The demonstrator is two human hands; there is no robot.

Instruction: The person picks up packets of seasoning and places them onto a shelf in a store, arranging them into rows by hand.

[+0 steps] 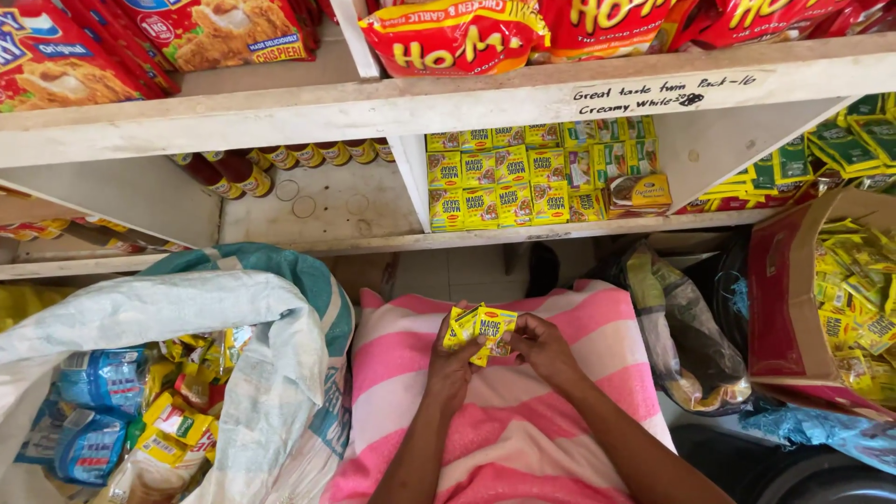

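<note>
Both hands' fingers pinch yellow sachets (482, 331) over pink-striped cloth (569, 327); woven sack (271, 373) left.

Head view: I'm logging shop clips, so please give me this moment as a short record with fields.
setting: wooden shelves stocked with packets
left hand: left hand holds small yellow sachets
right hand: right hand grips the same sachets
under hands: pink and white striped cloth
shelf ahead: stacked yellow sachets; bottles to their left
left side: open sack with mixed packets
right side: cardboard box of yellow sachets
</note>
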